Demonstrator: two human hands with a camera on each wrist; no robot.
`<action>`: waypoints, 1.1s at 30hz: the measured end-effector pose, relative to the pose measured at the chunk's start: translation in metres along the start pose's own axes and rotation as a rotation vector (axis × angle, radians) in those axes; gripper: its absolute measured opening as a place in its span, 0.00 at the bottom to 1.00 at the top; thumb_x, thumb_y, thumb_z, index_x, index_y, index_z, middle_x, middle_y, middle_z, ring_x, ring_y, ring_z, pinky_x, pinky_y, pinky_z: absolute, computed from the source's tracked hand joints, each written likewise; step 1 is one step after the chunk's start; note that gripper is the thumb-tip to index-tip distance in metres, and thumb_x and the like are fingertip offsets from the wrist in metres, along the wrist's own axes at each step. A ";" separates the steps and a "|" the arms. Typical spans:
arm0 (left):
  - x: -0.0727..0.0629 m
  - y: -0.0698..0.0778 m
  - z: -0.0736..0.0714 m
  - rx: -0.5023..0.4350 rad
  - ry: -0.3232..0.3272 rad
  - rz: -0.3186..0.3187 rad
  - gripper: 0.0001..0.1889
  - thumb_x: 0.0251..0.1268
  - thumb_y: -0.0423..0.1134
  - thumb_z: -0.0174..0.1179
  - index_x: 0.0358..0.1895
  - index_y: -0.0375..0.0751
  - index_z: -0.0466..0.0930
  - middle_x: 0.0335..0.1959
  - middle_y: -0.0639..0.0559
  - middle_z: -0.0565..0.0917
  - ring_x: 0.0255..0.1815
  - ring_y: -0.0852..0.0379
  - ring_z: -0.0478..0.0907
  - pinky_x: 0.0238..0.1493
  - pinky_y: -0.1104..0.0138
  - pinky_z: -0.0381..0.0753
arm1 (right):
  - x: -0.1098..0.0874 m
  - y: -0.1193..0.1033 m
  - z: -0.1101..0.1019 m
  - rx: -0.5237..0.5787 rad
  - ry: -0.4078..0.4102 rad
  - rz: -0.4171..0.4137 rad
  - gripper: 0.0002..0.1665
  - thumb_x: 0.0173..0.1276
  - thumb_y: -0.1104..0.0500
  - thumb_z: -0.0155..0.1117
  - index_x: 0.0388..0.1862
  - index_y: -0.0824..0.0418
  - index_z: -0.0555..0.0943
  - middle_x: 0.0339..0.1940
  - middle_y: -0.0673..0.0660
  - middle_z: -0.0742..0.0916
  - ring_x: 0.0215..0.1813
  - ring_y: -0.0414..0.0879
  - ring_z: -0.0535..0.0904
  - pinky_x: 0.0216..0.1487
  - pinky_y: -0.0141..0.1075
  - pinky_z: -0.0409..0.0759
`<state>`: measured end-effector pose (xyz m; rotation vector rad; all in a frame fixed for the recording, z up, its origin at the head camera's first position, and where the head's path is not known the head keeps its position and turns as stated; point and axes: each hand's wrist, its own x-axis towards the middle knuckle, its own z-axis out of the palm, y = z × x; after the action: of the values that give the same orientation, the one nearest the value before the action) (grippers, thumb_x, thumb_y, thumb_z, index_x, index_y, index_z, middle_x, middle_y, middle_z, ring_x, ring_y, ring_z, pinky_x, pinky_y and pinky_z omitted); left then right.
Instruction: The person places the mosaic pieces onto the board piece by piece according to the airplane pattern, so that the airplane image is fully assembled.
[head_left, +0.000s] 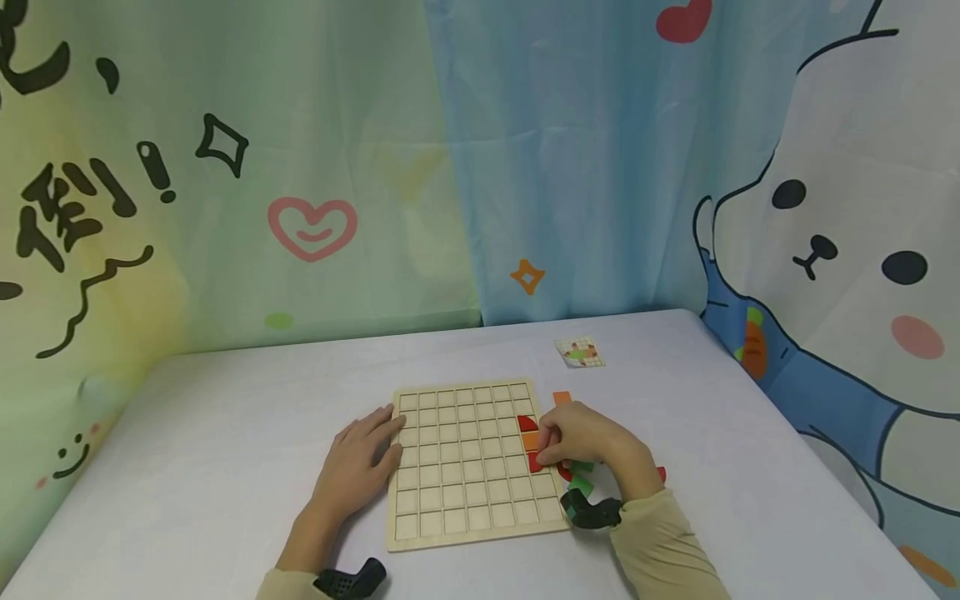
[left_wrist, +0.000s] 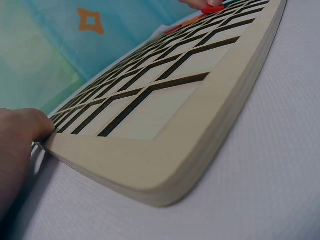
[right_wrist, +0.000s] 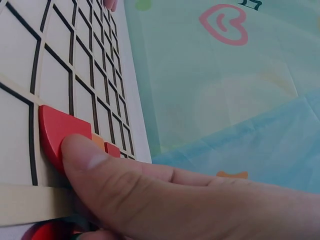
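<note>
A pale wooden grid board (head_left: 450,433) lies on the white table. My left hand (head_left: 358,462) rests along its left edge, fingers extended; its thumb (left_wrist: 30,125) touches the rim in the left wrist view. At the right-hand column, my right hand (head_left: 588,435) pinches a red quarter-round block (right_wrist: 60,125) at a cell, the thumb on its face and the other fingertips partly hidden. Above it in that column sit an orange square block (head_left: 531,442) and another red rounded block (head_left: 527,423).
Loose blocks lie right of the board, partly under my right hand: an orange one (head_left: 561,398), green ones (head_left: 581,485) and a red one (head_left: 662,473). A small patterned card (head_left: 580,352) lies behind the board. Printed curtains (head_left: 360,292) hang behind the table.
</note>
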<state>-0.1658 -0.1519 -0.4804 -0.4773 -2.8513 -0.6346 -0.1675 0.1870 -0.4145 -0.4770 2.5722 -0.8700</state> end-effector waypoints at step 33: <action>-0.001 0.003 -0.003 -0.020 0.003 -0.007 0.22 0.67 0.47 0.54 0.63 0.48 0.74 0.69 0.50 0.69 0.71 0.49 0.64 0.72 0.49 0.58 | 0.001 -0.004 -0.001 -0.059 0.042 -0.004 0.10 0.54 0.59 0.74 0.23 0.56 0.78 0.19 0.48 0.78 0.24 0.40 0.72 0.25 0.31 0.72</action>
<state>-0.1637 -0.1509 -0.4763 -0.4692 -2.8478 -0.6656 -0.1682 0.1836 -0.4117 -0.4857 2.6425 -0.8154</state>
